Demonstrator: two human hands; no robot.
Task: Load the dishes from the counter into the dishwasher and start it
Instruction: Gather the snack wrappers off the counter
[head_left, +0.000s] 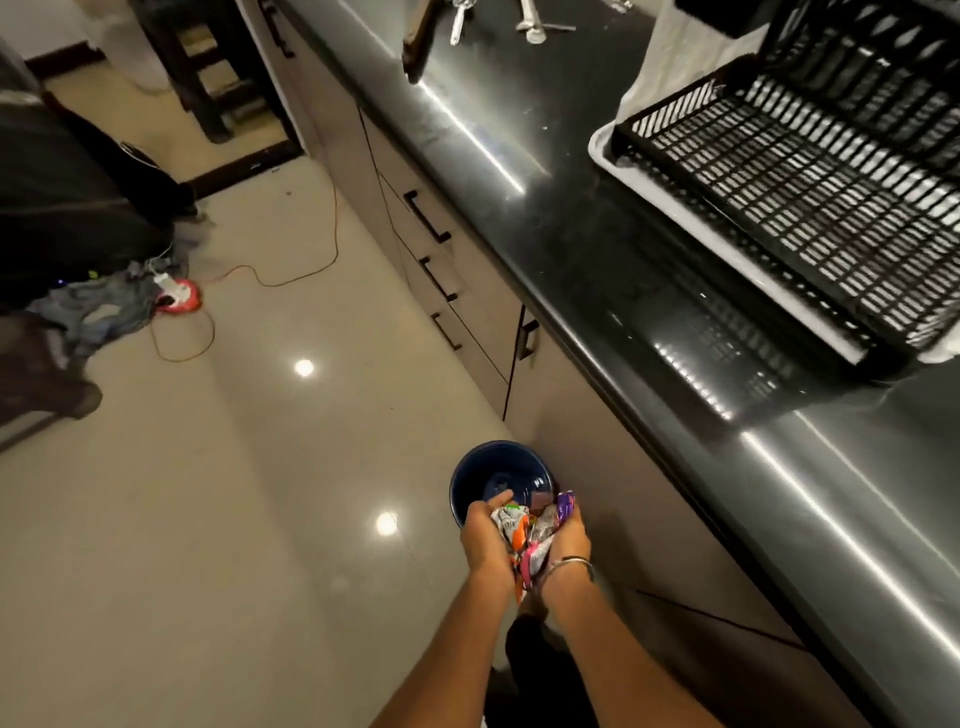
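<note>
So both hands are down at 6 o'clock: left hand (485, 538) and right hand (566, 540) have their fingers curled round a bunch of crumpled wrappers (530, 535), right over a dark blue bin (493, 475) on the floor. Black dish rack (779, 171) sits on the desk (519, 119) at 2 o'clock, utensils (530, 23) at 12

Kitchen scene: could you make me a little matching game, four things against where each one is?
Things:
1. wrappers
2. bin
3. rack
4. cord

Places:
A. on the counter
B. trailing across the floor
C. bunched between both hands (left hand, right hand)
D. on the floor, just beyond the hands

Pairs: 1-C, 2-D, 3-A, 4-B
</note>
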